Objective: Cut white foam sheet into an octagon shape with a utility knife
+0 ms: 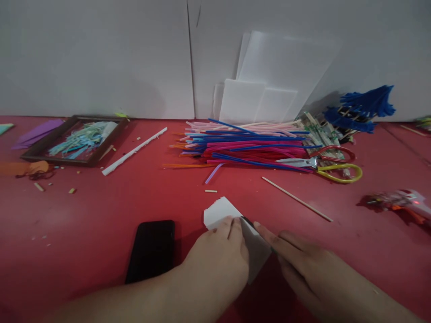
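On the red tabletop lies a small piece of white paper point(220, 211), slanted in front of me. My left hand point(218, 260) presses down on it with bent fingers held close together. Beside it, my right hand point(303, 264) is closed round a thin dark tool point(248, 221), its index finger stretched along it. The tool's tip meets the paper near my left fingertips; most of it is hidden, so I cannot tell its exact kind. A black phone point(151, 249) lies left of my left hand.
Pipe cleaners point(249, 146) lie piled ahead, with scissors point(314, 162) on their right end. A wooden stick point(296, 198) is nearer. At left are a rolled white paper stick point(134, 151) and a brown frame point(28, 154). White sheets point(283, 63) lean on the wall.
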`<state>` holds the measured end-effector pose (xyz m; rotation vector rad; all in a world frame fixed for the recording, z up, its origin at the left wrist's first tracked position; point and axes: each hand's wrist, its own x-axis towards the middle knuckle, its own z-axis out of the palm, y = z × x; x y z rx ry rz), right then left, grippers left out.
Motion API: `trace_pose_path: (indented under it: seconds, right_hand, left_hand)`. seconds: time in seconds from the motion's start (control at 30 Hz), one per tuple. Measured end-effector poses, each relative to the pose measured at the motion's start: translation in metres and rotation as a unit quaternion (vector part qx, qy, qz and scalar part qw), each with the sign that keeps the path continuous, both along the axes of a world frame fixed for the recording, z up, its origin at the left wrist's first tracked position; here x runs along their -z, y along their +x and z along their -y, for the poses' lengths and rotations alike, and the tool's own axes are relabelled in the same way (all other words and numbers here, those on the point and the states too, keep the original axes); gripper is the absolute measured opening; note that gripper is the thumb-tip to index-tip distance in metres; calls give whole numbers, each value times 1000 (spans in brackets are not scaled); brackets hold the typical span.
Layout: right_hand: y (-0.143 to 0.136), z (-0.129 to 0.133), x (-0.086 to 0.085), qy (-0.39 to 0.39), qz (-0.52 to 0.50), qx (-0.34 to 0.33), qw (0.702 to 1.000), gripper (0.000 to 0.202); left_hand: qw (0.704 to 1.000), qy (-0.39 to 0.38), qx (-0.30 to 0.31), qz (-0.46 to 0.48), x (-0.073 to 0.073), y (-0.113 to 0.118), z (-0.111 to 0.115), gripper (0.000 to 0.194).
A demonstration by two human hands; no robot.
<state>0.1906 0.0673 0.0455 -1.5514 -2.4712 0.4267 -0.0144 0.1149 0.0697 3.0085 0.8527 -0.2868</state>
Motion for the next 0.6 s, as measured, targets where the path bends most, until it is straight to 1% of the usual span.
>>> trace_pose_path:
  seconds: [0.1,0.23,0.33,0.47,0.53,0.6]
  right_hand:
    - [0,0,0,0,8,-6,1000,71]
    - [0,-1,-1,1,14,-13,1000,74]
    - [0,-2,-1,-6,20,-15,1000,74]
    - [-1,2,7,23,31,-11,999,75]
    - [-1,4,11,43,37,-10,998,78]
    - [-2,5,14,43,39,-10,998,78]
  left_hand:
    - [1000,9,5,-8,-1,2,0,40]
    - [1000,-5,7,-26,-3,5,-1,40]
    - [999,-12,20,-31,-3,5,-2,39]
    - [999,-9,25,-27,-1,3,-3,42]
    - [1000,1,22,-14,1,3,-2,40]
    - [1000,13,22,4,3,3,-2,37]
